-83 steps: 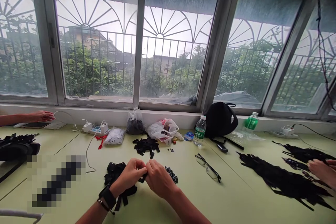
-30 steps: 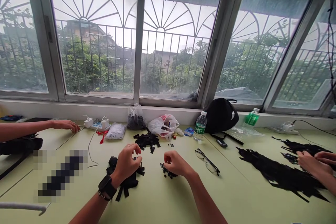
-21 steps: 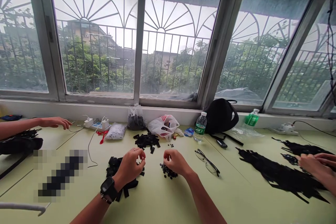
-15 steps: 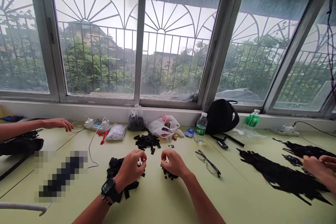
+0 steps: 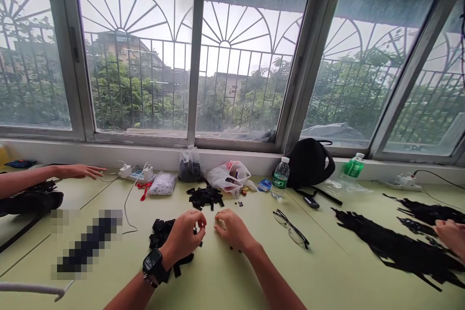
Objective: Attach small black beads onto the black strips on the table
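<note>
My left hand (image 5: 185,236), with a black watch on its wrist, hovers over a heap of black fabric strips (image 5: 162,235) on the pale green table (image 5: 225,281). Its fingers are curled in a pinch on something too small to name. My right hand (image 5: 232,229) sits just to the right, fingers pinched together near the left hand's fingertips and covering the small pile of dark beads. What it holds is hidden. A second pile of black pieces (image 5: 205,197) lies further back.
Eyeglasses (image 5: 292,227) lie to the right. Plastic bags (image 5: 227,178), a water bottle (image 5: 279,184), a black bag (image 5: 308,164) and chargers (image 5: 136,173) line the window sill. Another person's hand (image 5: 78,171) reaches in at left; another person's hand (image 5: 450,235) works long black strips (image 5: 392,247) at right.
My hands parted, the right one dipped into the bead pile, and now both have come back together in pinches. The person at left stretched a hand out flat.
</note>
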The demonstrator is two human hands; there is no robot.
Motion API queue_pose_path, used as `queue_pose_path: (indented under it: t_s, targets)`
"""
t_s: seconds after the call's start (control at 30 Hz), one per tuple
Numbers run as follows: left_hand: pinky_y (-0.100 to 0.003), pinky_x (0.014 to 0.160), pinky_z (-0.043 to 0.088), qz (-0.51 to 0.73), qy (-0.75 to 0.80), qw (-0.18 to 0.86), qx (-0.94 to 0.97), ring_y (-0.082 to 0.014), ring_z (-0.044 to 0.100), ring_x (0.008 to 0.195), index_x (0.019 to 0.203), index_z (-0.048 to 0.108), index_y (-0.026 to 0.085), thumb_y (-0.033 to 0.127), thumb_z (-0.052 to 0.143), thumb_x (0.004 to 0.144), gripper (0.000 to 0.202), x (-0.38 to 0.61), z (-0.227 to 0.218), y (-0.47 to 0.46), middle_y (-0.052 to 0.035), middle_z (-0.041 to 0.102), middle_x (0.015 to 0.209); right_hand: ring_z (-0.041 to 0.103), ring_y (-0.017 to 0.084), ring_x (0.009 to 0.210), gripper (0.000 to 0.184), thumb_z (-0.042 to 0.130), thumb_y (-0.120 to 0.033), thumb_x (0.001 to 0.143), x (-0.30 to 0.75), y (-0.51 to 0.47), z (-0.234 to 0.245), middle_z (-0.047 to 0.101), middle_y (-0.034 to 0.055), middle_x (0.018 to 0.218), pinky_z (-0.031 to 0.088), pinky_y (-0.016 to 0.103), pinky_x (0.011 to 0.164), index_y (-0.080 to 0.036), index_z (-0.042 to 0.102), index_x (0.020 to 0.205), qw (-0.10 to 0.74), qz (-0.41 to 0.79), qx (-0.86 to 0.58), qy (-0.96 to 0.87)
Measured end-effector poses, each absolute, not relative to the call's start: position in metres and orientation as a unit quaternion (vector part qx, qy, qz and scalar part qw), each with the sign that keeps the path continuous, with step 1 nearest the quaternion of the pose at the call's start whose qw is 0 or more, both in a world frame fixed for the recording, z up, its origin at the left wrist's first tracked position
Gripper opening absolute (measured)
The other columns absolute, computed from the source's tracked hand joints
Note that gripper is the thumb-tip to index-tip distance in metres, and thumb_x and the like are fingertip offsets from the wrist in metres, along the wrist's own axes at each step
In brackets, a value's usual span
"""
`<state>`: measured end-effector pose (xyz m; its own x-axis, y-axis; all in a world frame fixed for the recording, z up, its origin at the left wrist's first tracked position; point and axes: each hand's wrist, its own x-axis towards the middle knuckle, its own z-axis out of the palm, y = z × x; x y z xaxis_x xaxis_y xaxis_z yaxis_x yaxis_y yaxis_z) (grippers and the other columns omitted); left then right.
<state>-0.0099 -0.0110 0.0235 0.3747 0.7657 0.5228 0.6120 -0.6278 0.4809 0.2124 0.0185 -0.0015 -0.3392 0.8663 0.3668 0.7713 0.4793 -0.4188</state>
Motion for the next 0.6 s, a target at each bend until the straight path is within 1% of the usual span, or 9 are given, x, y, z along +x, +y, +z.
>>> queue_pose_path:
  t_s: [0.07, 0.17, 0.23, 0.3, 0.37, 0.43, 0.53, 0.6]
  targets:
    - [-0.028, 0.071, 0.046, 0.380, 0.420, 0.109, 0.817, -0.0196, 0.063, 0.081, 0.084, 0.067, 0.024, 0.013, 0.058, 0.081, 0.014, -0.010, 0.024, -0.011, -0.0017, 0.069, 0.085, 0.067, 0.023, 0.090, 0.012, 0.062, -0.021, 0.084, 0.212, 0.020, 0.000, 0.074, 0.0071, 0.092, 0.051, 0.034, 0.085, -0.019, 0.073, 0.088, 0.352, 0.144, -0.503, -0.776]
    - [-0.031, 0.076, 0.049, 0.404, 0.423, 0.134, 0.800, -0.0200, 0.063, 0.082, 0.093, 0.070, 0.024, 0.019, 0.061, 0.086, 0.013, -0.009, 0.023, -0.010, -0.0024, 0.071, 0.091, 0.066, 0.020, 0.074, 0.012, 0.065, -0.029, 0.082, 0.207, 0.019, 0.006, 0.072, 0.0035, 0.080, 0.052, 0.031, 0.071, -0.019, 0.072, 0.086, 0.454, 0.296, -0.452, -0.709]
    - [-0.031, 0.077, 0.050, 0.424, 0.417, 0.171, 0.786, -0.0197, 0.064, 0.083, 0.099, 0.071, 0.025, 0.026, 0.063, 0.089, 0.013, -0.007, 0.023, -0.009, -0.0027, 0.074, 0.097, 0.066, 0.019, 0.074, 0.021, 0.072, -0.037, 0.079, 0.204, 0.014, 0.012, 0.071, 0.0027, 0.079, 0.053, 0.031, 0.069, -0.020, 0.071, 0.091, 0.493, 0.386, -0.407, -0.666]
    - [-0.029, 0.072, 0.050, 0.439, 0.399, 0.221, 0.774, -0.0190, 0.066, 0.084, 0.103, 0.072, 0.025, 0.033, 0.065, 0.091, 0.017, -0.004, 0.023, -0.010, -0.0027, 0.075, 0.102, 0.067, 0.020, 0.075, 0.032, 0.077, -0.043, 0.077, 0.200, 0.008, 0.018, 0.072, 0.0030, 0.082, 0.054, 0.032, 0.071, -0.020, 0.071, 0.097, 0.508, 0.440, -0.376, -0.639]
    - [-0.026, 0.066, 0.048, 0.447, 0.376, 0.268, 0.766, -0.0177, 0.067, 0.082, 0.105, 0.073, 0.024, 0.039, 0.065, 0.092, 0.021, -0.001, 0.023, -0.010, -0.0027, 0.076, 0.100, 0.067, 0.019, 0.076, 0.035, 0.079, -0.046, 0.077, 0.198, 0.002, 0.022, 0.072, 0.0035, 0.083, 0.054, 0.033, 0.072, -0.020, 0.072, 0.099, 0.510, 0.465, -0.360, -0.628]
    - [-0.025, 0.063, 0.046, 0.451, 0.358, 0.298, 0.761, -0.0162, 0.066, 0.078, 0.106, 0.072, 0.023, 0.041, 0.064, 0.094, 0.023, 0.000, 0.024, -0.011, -0.0022, 0.076, 0.094, 0.067, 0.019, 0.076, 0.034, 0.079, -0.047, 0.078, 0.195, -0.002, 0.022, 0.071, 0.0034, 0.081, 0.053, 0.033, 0.073, -0.020, 0.073, 0.097, 0.510, 0.473, -0.350, -0.628]
    - [-0.023, 0.061, 0.043, 0.459, 0.358, 0.307, 0.753, -0.0137, 0.062, 0.068, 0.111, 0.071, 0.022, 0.042, 0.064, 0.094, 0.026, 0.000, 0.022, -0.009, 0.0001, 0.074, 0.081, 0.065, 0.018, 0.074, 0.035, 0.078, -0.048, 0.079, 0.193, -0.002, 0.019, 0.069, 0.0024, 0.079, 0.053, 0.032, 0.071, -0.021, 0.074, 0.101, 0.516, 0.457, -0.352, -0.633]
    - [-0.023, 0.060, 0.041, 0.464, 0.367, 0.302, 0.747, -0.0123, 0.058, 0.063, 0.112, 0.071, 0.022, 0.041, 0.066, 0.093, 0.027, -0.001, 0.020, -0.007, 0.0016, 0.072, 0.076, 0.064, 0.017, 0.074, 0.034, 0.077, -0.048, 0.082, 0.192, -0.001, 0.016, 0.069, 0.0023, 0.082, 0.053, 0.030, 0.070, -0.021, 0.074, 0.102, 0.521, 0.428, -0.360, -0.645]
